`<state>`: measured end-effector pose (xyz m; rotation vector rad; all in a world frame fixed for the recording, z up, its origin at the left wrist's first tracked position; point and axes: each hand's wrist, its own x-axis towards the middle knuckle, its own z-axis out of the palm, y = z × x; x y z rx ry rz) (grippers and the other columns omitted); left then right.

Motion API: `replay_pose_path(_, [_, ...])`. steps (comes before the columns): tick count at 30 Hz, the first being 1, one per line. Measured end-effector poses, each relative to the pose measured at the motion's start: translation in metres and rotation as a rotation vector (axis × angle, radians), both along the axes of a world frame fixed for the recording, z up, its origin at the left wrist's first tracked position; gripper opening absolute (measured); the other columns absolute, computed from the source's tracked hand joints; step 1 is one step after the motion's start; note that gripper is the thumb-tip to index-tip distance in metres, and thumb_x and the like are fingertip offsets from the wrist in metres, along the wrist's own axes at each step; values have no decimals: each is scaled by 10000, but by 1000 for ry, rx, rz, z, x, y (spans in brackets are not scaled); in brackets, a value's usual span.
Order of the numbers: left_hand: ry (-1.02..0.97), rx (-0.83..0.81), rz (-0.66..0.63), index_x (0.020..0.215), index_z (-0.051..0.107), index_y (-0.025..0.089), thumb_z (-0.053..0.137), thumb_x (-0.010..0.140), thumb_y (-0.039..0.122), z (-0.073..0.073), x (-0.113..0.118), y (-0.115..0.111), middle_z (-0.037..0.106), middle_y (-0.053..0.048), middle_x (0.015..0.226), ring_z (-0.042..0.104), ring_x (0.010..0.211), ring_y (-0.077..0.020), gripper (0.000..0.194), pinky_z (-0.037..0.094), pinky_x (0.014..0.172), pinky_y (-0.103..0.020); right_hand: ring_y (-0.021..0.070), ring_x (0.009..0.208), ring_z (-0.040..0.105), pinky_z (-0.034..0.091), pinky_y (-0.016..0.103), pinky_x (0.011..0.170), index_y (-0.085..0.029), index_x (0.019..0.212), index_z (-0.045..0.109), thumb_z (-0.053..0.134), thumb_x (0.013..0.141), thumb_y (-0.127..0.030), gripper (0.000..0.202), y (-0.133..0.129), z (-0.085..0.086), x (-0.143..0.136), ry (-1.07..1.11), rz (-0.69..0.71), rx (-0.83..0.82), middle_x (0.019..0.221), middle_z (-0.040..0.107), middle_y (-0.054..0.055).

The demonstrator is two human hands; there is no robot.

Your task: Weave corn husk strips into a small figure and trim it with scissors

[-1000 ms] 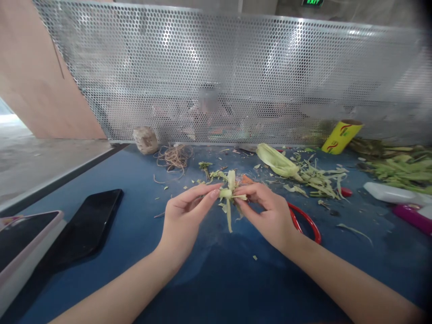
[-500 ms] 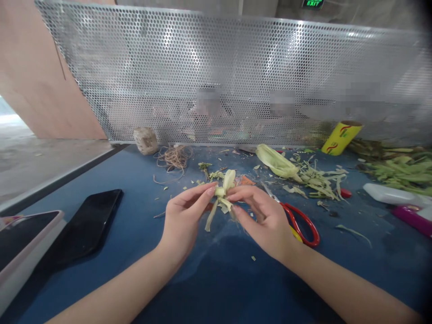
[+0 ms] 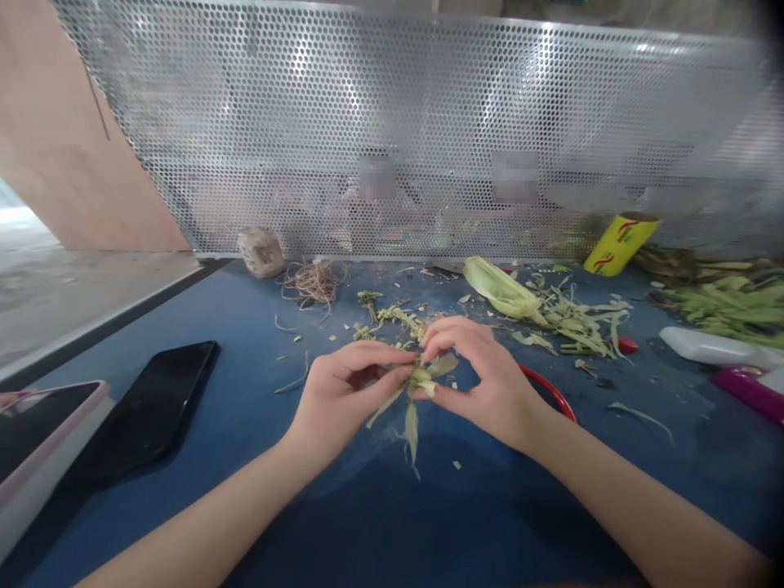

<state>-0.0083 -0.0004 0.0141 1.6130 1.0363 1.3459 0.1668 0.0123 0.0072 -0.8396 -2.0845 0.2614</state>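
Note:
Pale green husk strips [image 3: 422, 378] are bunched between my two hands above the blue table, with one thin strip hanging down. My left hand [image 3: 343, 392] pinches the bunch from the left with thumb and forefinger. From the right, my right hand [image 3: 483, 380] grips it between thumb and fingers. Scissors with red handles [image 3: 554, 392] lie partly hidden under my right wrist. Small green scraps [image 3: 398, 318] are scattered just behind the hands. A larger pale green husk [image 3: 502, 290] lies farther back.
Tangled twine [image 3: 314, 284] and a whitish roll [image 3: 260, 251] sit at the back left. Phones [image 3: 147, 408] lie left. A yellow tube [image 3: 621, 243], leafy stalks [image 3: 728, 306] and a white tool [image 3: 710, 349] are right. A perforated metal screen [image 3: 429, 122] stands behind.
The husk bunch has turned, and a strip now hangs lower. My right hand has shifted slightly up, covering more of the scissors. My left hand has moved slightly right.

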Motion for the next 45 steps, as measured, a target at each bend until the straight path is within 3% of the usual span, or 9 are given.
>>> replay_pose_path(3, [23,15,-42,735,728,229,665,651,124,1,1,-2,691,-26,777,632,720,-135,148,509,648,-185,134,775,551,467,301,722,-223,873,436,654,700,-277,283,3,-2,-1,163,129,-343,876,548,14])
replay_pose_path(7, [15,-10,-25,707,721,224,673,645,128,1,2,-3,693,-18,753,632,680,-127,124,506,598,-169,144,851,581,488,291,750,-216,945,459,675,675,-257,348,3,-2,-2,256,214,-636,905,575,23])
replay_pose_path(13, [3,10,68,700,713,210,669,644,127,1,1,1,697,-4,721,628,674,-119,109,503,610,-166,120,761,607,493,252,705,-192,868,529,679,664,-218,254,3,3,-1,314,231,-843,808,610,-1])
replay_pose_path(17, [-3,-17,104,691,710,191,687,622,138,0,0,3,697,3,691,617,630,-106,90,500,576,-154,78,599,556,471,210,581,-171,817,545,674,676,-241,204,7,3,0,383,206,-909,688,573,-27])
replay_pose_path(23, [6,-75,128,710,713,208,694,630,178,-2,0,3,677,32,616,509,430,-50,87,456,381,-119,79,643,566,488,214,598,-199,895,521,660,646,-96,303,8,3,0,516,286,-910,782,559,-25])
replay_pose_path(31, [-143,-287,89,713,705,200,717,615,256,-5,0,4,684,9,639,595,542,-128,114,532,355,-197,115,774,602,491,240,700,-196,843,532,588,705,-106,174,6,4,-2,422,191,-699,816,594,2])
replay_pose_path(34, [-143,-242,61,722,703,187,717,615,230,-6,-1,4,680,8,630,566,468,-107,116,521,325,-199,121,793,605,492,251,724,-206,867,532,600,699,-113,204,4,3,-3,414,178,-614,840,590,1])
replay_pose_path(37, [-146,-190,35,730,700,191,703,633,211,-6,0,3,676,17,607,533,392,-85,99,517,320,-205,114,776,612,495,234,694,-207,858,519,587,690,-84,219,4,5,-2,435,214,-680,826,592,-7])
replay_pose_path(45, [-6,-26,-57,725,708,217,683,652,136,-2,0,-1,687,20,712,592,552,-71,112,504,478,-126,101,744,599,487,217,656,-205,896,512,565,691,-50,262,9,7,6,390,256,-735,815,581,-9])
